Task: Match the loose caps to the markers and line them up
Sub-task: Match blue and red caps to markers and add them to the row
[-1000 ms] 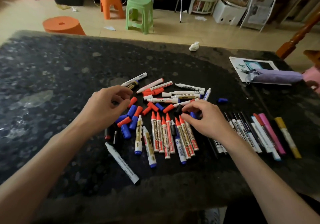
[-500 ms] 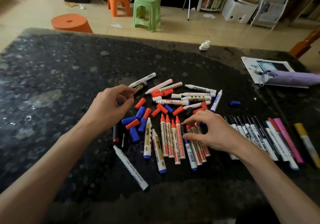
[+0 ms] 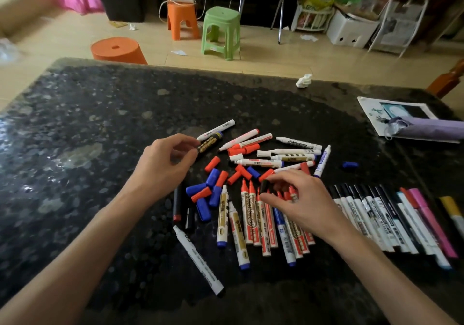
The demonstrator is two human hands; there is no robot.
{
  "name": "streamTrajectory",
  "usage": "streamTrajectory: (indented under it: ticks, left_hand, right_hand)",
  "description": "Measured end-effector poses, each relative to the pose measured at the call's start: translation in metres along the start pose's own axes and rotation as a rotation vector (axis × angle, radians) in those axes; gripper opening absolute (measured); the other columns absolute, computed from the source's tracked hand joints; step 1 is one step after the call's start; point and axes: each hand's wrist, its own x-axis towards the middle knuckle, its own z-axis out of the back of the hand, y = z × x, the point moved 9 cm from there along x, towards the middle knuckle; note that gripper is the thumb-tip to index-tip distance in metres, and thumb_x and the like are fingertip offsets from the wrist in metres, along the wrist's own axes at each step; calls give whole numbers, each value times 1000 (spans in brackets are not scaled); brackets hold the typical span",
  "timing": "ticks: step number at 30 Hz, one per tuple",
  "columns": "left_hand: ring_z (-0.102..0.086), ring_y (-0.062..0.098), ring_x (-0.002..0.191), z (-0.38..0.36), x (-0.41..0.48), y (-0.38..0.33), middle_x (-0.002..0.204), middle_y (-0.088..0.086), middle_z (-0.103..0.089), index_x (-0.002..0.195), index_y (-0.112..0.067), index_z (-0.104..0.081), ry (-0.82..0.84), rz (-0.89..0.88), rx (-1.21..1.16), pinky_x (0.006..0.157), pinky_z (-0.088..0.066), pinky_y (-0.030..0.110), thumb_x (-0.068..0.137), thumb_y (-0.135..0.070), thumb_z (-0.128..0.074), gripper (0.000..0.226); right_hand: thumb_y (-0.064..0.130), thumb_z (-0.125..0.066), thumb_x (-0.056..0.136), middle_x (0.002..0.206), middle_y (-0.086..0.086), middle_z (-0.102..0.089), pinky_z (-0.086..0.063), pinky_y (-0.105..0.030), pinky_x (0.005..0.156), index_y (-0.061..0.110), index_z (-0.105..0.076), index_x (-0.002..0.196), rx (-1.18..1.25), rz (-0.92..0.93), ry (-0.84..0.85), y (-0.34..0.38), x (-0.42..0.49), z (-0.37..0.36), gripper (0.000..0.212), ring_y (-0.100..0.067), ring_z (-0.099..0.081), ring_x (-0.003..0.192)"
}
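Pinching a small black plastic cap (image 3: 263,187) between thumb and fingertips, the right hand (image 3: 301,201) arches over the heads of a row of uncapped white markers, mostly red-tipped (image 3: 251,214), lying just below the middle of the frame. Left of that row sits a heap of loose red and blue plastic caps (image 3: 213,189), touching one another. Above it is a jumble of white-barrelled markers (image 3: 288,152) pointing every way, and one stray blue cap (image 3: 350,164) lies apart to the right. The left hand (image 3: 163,167), fingers curled, pinches the near end of a black marker with gold lettering (image 3: 209,143) at centre-left. A tidy row of capped thin pens (image 3: 376,219) fills the right side, so I judge the task to be partway through. The likeliest slip is a wrong match: the held cap sits right over red tips, and pressing it onto one of them would spoil the pairing. The right wrist lies low over the sorted barrels, so a careless sweep could skew the row or smear ink from bare tips onto the palm. Round caps nudged by either hand could roll across the dark speckled stone tabletop (image 3: 100,136). Near the far edge lie a crumpled white tissue (image 3: 303,81) and, at the upper right, a purple fabric bundle (image 3: 439,128).
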Motion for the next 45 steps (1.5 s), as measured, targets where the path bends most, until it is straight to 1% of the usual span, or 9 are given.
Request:
streamTrajectory:
  ticks: [5, 8, 12, 18, 24, 31, 36, 41, 45]
  left_hand:
    - [-76, 10, 79, -50, -20, -29, 86, -9, -79, 109, -26, -77, 369, -10, -137, 76, -60, 24, 100, -36, -62, 20]
    - [-76, 13, 83, -43, -16, -21, 89, -2, -80, 107, -20, -79, 337, 22, -192, 83, -61, 32, 98, -25, -68, 15]
    - [-64, 11, 72, -3, 0, 8, 80, 8, -74, 91, -30, -81, 110, 112, -149, 81, -58, 48, 89, -38, -78, 9]
    - [-57, -3, 44, 34, 2, 37, 66, 2, -72, 99, -17, -74, -36, 266, -192, 43, -45, 14, 95, -18, -72, 5]
    - [-72, 2, 63, 29, 4, 40, 73, -7, -78, 101, -25, -71, 9, 277, -182, 59, -53, 23, 94, -24, -74, 7]
    - [-73, 4, 71, 27, 6, 32, 78, -5, -79, 103, -33, -71, -10, 202, -199, 75, -55, 31, 98, -19, -69, 16]
    - [-73, 16, 72, 1, -4, 22, 75, -3, -78, 95, -35, -68, 72, 200, -237, 72, -51, 32, 98, -14, -68, 21]
    - [-72, 7, 62, -36, -28, -1, 82, 2, -77, 111, -15, -67, 139, 189, -361, 59, -51, 14, 99, -6, -65, 15]
    - [-74, 9, 68, -57, -41, -11, 85, -5, -79, 110, -21, -70, 205, 138, -340, 67, -52, 22, 99, -16, -67, 12]
  right_hand:
    - [43, -76, 91, 119, 21, -62, -49, -33, 103, 38, -67, 132, 234, 183, -58, 53, 10, -12, 42, -1, -58, 118]
    - [36, -77, 92, 112, 17, -65, -51, -26, 96, 35, -68, 134, 292, 251, -63, 75, 21, -21, 43, -5, -63, 110]
    - [23, -77, 93, 110, 10, -69, -54, -25, 87, 31, -70, 132, 369, 221, -109, 69, 68, -20, 41, -8, -66, 102]
    - [12, -61, 100, 128, 0, -68, -43, -41, 108, 31, -71, 130, -151, 103, -131, 46, 182, -24, 37, -23, -56, 126]
    - [25, -66, 100, 120, 6, -73, -36, -40, 100, 38, -74, 119, -444, 101, -51, 48, 213, -43, 25, -21, -56, 122]
    - [20, -66, 99, 106, 5, -72, -38, -36, 96, 24, -71, 113, -281, 100, -340, 48, 165, -7, 15, -17, -63, 107]
    - [19, -62, 101, 106, 13, -67, -49, -37, 94, 32, -65, 106, -133, 109, -268, 45, 77, 19, 15, -9, -62, 104]
    - [13, -59, 103, 116, 16, -57, -46, -9, 80, 31, -61, 113, 48, 5, -209, 21, -5, 30, 21, 13, -56, 100]
    - [9, -56, 104, 118, 16, -56, -46, -18, 96, 26, -67, 125, 65, 26, -207, 8, -33, 26, 30, 3, -57, 113]
